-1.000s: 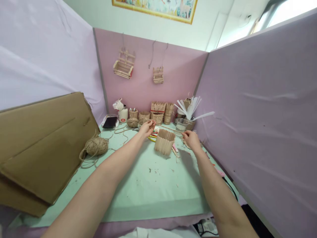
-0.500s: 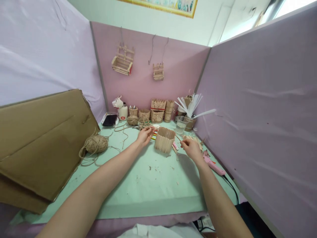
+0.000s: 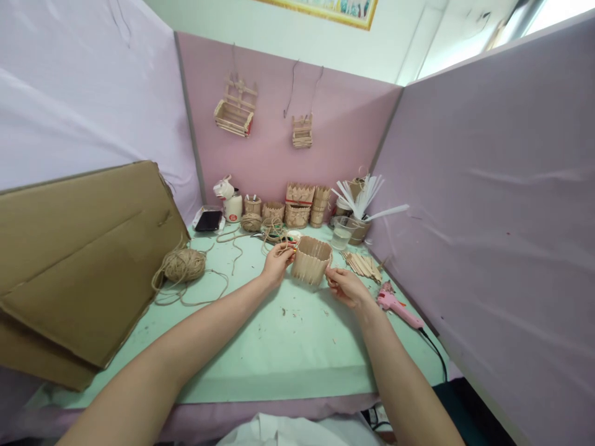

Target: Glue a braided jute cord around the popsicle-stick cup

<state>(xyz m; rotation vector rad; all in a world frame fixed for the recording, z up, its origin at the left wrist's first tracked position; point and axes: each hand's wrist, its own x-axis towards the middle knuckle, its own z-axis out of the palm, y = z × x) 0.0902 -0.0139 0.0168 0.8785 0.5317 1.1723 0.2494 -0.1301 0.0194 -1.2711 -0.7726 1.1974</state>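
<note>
On the table, the basket sits upright between our left hand and right hand, set apart, each pinching twine beside it. We appear to be wrapping the basket; the next move likely calls for even tension.

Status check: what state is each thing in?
Stick container: upright, open-topped
Nearer twine ball: partly unwound
Glue gun: lying down
Clear cup: upright, partly filled
Phone: screen dark
White strips: fanned out
Larger stick rack: hanging
Smaller stick rack: hanging
Left hand: closed on twine
Right hand: closed on twine
</note>
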